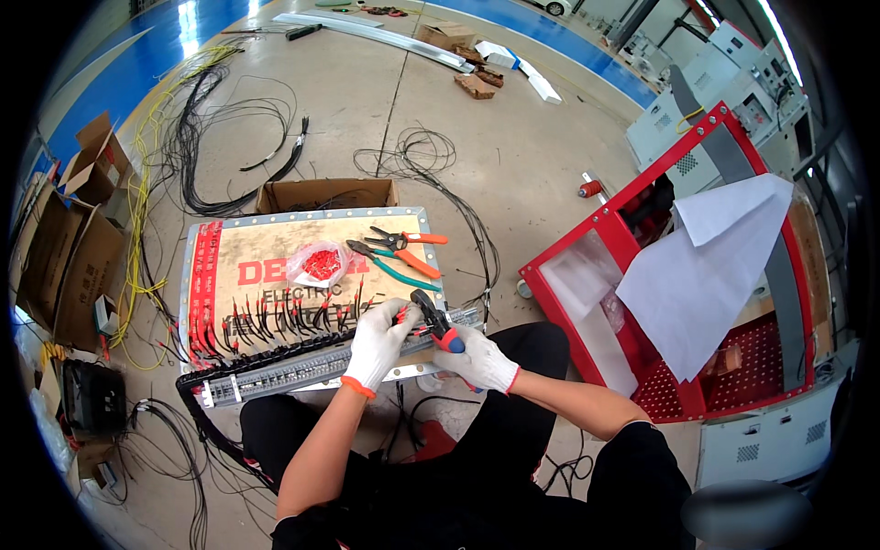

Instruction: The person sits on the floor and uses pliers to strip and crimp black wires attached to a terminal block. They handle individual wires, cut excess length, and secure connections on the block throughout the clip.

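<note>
My left hand [374, 344], in a white glove with an orange cuff, pinches a wire with a red end [401, 315]; the fingers partly hide it. My gloved right hand [484, 361] is closed round the red-and-blue handles of crimping pliers [429, 312], whose dark head points toward the left fingertips. Below both hands lies a metal rail [302, 369], with a black wire bundle [266, 357] along it. Several black wires with red ends [261, 316] fan out from the bundle. Beyond them sits a clear bag of small red terminals [321, 264].
Green-handled pliers [394, 266] and orange-handled pliers [412, 252] lie on the wooden crate top [215, 243]. A red metal frame [587, 220] with white sheeting [706, 275] stands at right. Cable coils [188, 137] and cardboard boxes [87, 275] lie at left.
</note>
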Action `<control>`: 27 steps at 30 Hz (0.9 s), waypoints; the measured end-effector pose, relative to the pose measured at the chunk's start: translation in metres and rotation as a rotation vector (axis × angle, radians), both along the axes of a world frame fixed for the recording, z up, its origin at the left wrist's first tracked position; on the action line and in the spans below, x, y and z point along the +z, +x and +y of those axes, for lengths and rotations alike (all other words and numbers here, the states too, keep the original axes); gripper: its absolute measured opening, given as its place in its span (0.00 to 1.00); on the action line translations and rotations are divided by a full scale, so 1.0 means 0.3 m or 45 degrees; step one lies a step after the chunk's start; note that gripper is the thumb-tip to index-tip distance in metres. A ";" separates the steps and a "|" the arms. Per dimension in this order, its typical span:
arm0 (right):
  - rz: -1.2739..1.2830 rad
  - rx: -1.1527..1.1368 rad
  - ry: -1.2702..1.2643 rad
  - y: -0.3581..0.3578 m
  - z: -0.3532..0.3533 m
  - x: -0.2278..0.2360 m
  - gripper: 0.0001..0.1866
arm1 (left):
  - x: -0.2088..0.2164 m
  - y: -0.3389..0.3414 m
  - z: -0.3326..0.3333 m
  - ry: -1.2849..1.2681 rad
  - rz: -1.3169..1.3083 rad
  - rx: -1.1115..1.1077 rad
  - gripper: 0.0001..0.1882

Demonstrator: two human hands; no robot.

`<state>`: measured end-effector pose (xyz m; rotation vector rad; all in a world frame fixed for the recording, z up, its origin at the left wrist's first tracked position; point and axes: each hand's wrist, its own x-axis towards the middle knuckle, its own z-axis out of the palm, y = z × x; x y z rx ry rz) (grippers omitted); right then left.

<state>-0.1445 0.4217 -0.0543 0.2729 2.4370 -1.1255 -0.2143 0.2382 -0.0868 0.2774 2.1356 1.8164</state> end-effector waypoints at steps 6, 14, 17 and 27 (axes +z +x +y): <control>-0.238 -0.280 -0.754 0.020 0.047 0.045 0.28 | -0.041 0.008 -0.002 0.096 0.053 0.105 0.12; -0.301 -0.278 -0.915 0.097 0.006 0.219 0.24 | -0.014 0.053 -0.010 -0.112 0.316 0.376 0.13; -0.328 -0.122 -0.811 0.081 -0.018 0.174 0.26 | -0.047 0.042 -0.009 0.114 0.162 0.361 0.15; -0.347 -0.183 -0.594 -0.043 -0.006 0.125 0.30 | -0.027 0.044 -0.003 0.454 -0.061 0.330 0.12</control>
